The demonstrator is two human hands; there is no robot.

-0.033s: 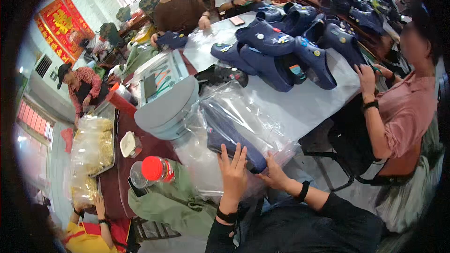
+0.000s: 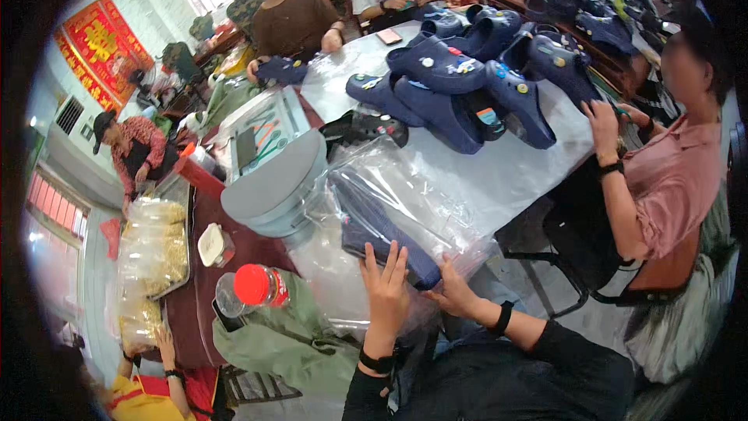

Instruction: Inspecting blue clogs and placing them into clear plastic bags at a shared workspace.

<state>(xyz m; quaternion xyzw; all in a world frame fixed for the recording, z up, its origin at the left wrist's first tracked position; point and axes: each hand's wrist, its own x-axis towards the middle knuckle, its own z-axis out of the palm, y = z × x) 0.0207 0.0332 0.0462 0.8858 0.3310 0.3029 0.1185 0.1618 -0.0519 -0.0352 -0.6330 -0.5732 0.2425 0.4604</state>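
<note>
Touching bagged footwear (image 2: pixel 387 235), left fingers (image 2: pixel 389 263) spread while right fingers (image 2: pixel 441 295) seem half-curled.

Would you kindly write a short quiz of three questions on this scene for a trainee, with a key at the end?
1. Multiple choice: What do the fingers of the person's left hand lie over?
A) The pink phone
B) The dark blue item
C) The white-lidded tub

2. True or false: In the picture, the red-lidded jar is to the left of both the person's hands.

3. Fill in the blank: The band on the wrist of the person's right hand is coloured ____.

Key: 1. B; 2. True; 3. black
</note>
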